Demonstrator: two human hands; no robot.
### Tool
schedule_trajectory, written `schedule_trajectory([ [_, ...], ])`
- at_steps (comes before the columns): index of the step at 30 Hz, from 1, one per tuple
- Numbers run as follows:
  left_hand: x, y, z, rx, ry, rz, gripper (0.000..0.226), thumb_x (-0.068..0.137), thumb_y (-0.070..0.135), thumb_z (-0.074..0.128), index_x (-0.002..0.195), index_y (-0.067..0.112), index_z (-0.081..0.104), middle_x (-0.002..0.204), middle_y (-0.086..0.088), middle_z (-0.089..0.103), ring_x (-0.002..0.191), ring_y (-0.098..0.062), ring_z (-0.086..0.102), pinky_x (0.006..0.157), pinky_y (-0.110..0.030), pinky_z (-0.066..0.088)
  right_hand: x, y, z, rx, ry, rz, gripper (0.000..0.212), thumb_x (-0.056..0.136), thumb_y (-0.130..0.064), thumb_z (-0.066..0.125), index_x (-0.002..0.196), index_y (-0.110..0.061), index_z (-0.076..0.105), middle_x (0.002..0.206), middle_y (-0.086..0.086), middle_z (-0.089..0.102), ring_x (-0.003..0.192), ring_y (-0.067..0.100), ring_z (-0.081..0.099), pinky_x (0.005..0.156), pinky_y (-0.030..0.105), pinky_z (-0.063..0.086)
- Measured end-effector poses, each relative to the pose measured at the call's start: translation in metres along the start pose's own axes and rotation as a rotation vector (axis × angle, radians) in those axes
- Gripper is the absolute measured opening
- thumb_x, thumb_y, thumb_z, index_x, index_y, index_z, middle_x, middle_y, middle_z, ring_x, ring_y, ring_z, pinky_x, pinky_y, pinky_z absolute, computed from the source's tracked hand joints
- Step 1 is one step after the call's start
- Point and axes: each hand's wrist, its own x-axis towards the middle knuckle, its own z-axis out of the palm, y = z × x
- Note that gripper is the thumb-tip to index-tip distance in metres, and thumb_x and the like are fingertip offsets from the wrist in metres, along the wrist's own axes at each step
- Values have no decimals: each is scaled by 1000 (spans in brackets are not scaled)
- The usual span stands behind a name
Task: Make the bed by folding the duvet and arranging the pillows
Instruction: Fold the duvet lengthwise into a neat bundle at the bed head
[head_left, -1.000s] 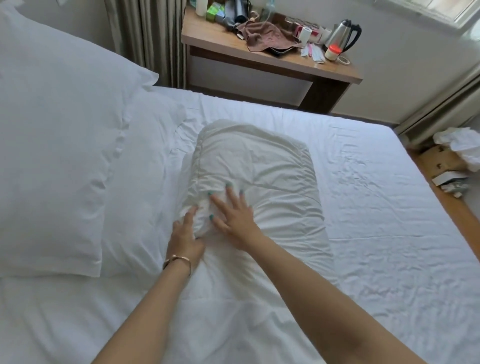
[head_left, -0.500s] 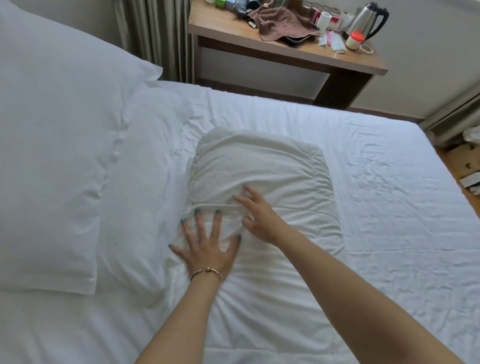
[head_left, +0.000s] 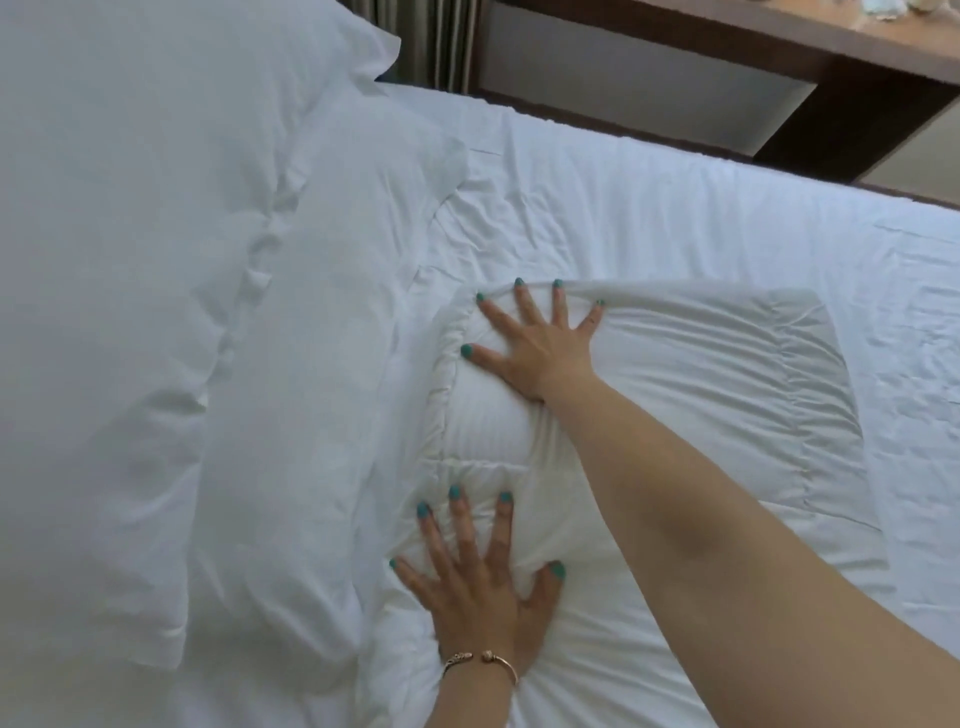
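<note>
A folded white duvet (head_left: 701, 395) lies in a thick rectangular bundle on the white bed (head_left: 675, 218). My right hand (head_left: 540, 338) presses flat on its far left corner, fingers spread and straight. My left hand (head_left: 483, 582), with a thin bracelet at the wrist, presses flat on the near left part of the bundle, fingers also spread. A large white pillow (head_left: 119, 291) stands at the left, with a second white pillow (head_left: 322, 364) lying beside it, touching the duvet's left edge.
A wooden desk (head_left: 779, 47) stands beyond the bed's far side at the top right, with a striped curtain (head_left: 431, 47) to its left. Wrinkled sheet stretches out to the right of the duvet.
My right hand has slid from the middle of the bundle to its far left corner and flattened out. My left hand stays pressed on the near part. The camera has come closer and lower.
</note>
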Motion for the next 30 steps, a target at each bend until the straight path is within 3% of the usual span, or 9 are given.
schedule_trajectory([
  [10, 22, -5, 12, 1, 17, 3, 80, 82, 76, 24, 151, 36, 18, 158, -12, 18, 143, -44, 13, 100, -77, 12, 23, 2, 28, -11, 70, -7, 74, 75, -87, -1, 144, -59, -9, 162, -9, -2, 148, 36, -8, 101, 77, -9],
  [15, 20, -4, 13, 16, 22, -16, 79, 83, 77, 19, 151, 37, 13, 159, -11, 14, 144, -43, 12, 99, -77, 13, 12, -2, 29, 2, 156, 40, 70, 85, -78, 4, 149, -50, 3, 163, -2, 8, 148, 35, 2, 112, 66, -5],
  [18, 16, -3, 13, 10, 25, -6, 79, 82, 77, 20, 150, 37, 12, 159, -10, 12, 145, -42, 10, 99, -77, 14, -14, -2, 30, 71, 264, 77, 63, 95, -64, 10, 153, -38, 14, 162, 1, 15, 148, 31, 10, 117, 53, 5],
  [21, 11, 0, 10, 17, 37, -9, 79, 82, 78, 20, 150, 39, 14, 160, -9, 11, 145, -40, 8, 98, -76, 15, -62, 2, 33, 161, 289, 70, 56, 99, -53, 16, 153, -37, 17, 161, 1, 17, 149, 26, 11, 118, 44, 5],
  [23, 5, 0, 5, 39, 61, 4, 78, 81, 78, 23, 150, 40, 15, 160, -7, 12, 146, -39, 7, 98, -76, 15, -110, 15, 41, 102, 335, 68, 55, 97, -55, 23, 150, -41, 24, 160, -1, 24, 148, 27, 14, 118, 46, 2],
  [25, 0, -1, -5, 65, 80, 15, 76, 80, 71, 30, 149, 42, 19, 159, -4, 16, 146, -37, 10, 99, -76, 15, -162, 49, 47, 14, 397, 199, 56, 92, -63, 30, 146, -48, 29, 158, -4, 27, 148, 28, 12, 117, 53, -3],
  [28, 4, 32, -39, -30, 199, -94, 66, 69, 48, 46, 132, 29, 49, 142, -8, 44, 140, -40, 25, 98, -78, 14, -215, 108, 45, 124, 192, 511, 64, 85, -78, 25, 144, -60, 10, 162, -12, 6, 149, 24, -4, 114, 60, -6],
  [30, 20, 85, -61, -152, 334, -67, 52, 65, 36, 52, 114, 20, 59, 130, -12, 51, 138, -41, 28, 100, -78, 13, -217, 123, 47, 173, 65, 482, 66, 83, -79, 16, 144, -60, -2, 162, -14, -4, 149, 23, -9, 115, 61, -3],
])
